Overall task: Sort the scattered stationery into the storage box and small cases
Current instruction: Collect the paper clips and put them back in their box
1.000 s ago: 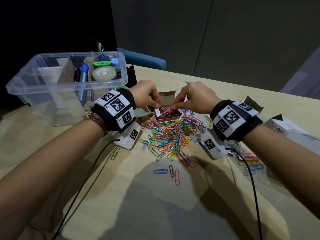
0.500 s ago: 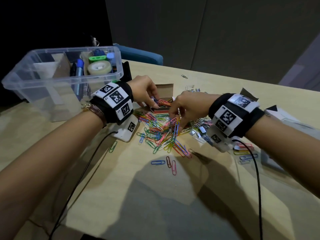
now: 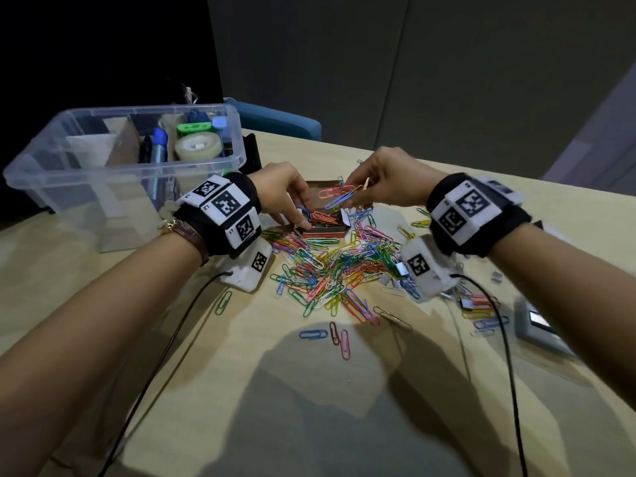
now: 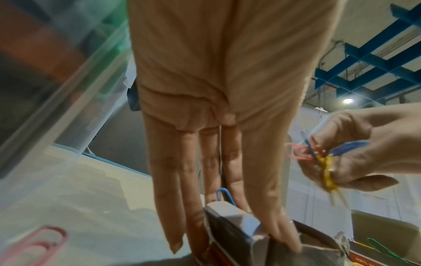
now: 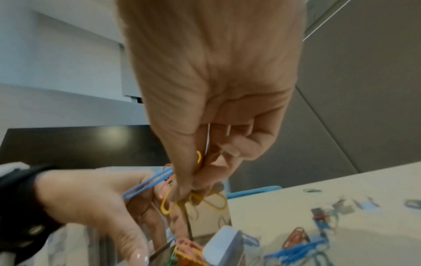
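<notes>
A small open cardboard box partly filled with paper clips sits on the wooden table, behind a big pile of coloured paper clips. My left hand holds the box's left end, thumb and fingers straddling its wall. My right hand hovers just above the box and pinches a small bunch of clips, blue, pink and yellow. The right wrist view shows the bunch dangling from my fingertips over the box flap. The left wrist view shows the same bunch raised at the right.
A clear plastic storage box stands at the left, holding a tape roll and markers. Loose clips lie nearer me. Small metal binder clips and a grey case lie at the right. Wrist cables trail across the table.
My right hand dropped from the box to the pile, took up a bunch of clips and lifted them above the box. My left hand stayed on the box.
</notes>
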